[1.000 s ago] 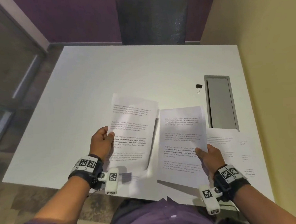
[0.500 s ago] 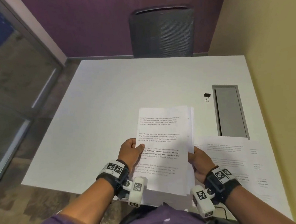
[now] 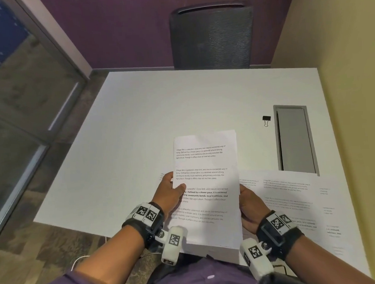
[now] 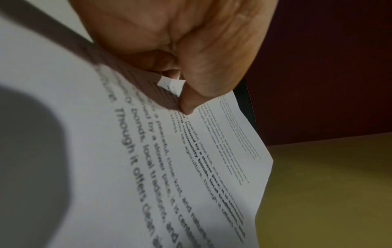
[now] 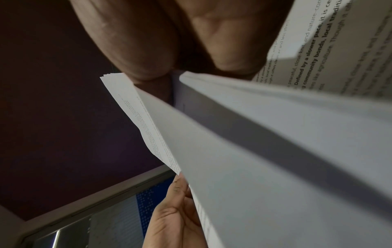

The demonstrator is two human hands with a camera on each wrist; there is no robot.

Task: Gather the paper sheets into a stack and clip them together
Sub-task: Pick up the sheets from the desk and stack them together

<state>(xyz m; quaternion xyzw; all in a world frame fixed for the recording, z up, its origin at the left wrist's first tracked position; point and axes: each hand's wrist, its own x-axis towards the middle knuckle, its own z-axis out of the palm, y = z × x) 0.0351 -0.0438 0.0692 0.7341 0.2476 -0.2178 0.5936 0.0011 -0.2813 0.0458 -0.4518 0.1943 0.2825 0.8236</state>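
Note:
A stack of printed paper sheets (image 3: 205,162) stands lifted over the near edge of the white table (image 3: 158,113). My left hand (image 3: 171,190) pinches its left edge, thumb on the top page (image 4: 186,107). My right hand (image 3: 250,206) grips the right edge, fingers behind the sheets (image 5: 161,134). More printed sheets (image 3: 283,192) lie flat on the table to the right. A small black binder clip (image 3: 266,119) lies further back, right of the stack.
A grey recessed cable hatch (image 3: 295,138) sits in the table beside the clip. A dark mesh chair (image 3: 212,36) stands at the far side. A yellow wall (image 3: 357,107) borders the table on the right, glass panels on the left.
A second ago each hand held a separate sheet. The two have been brought together into one squared stack held by both hands in the middle.

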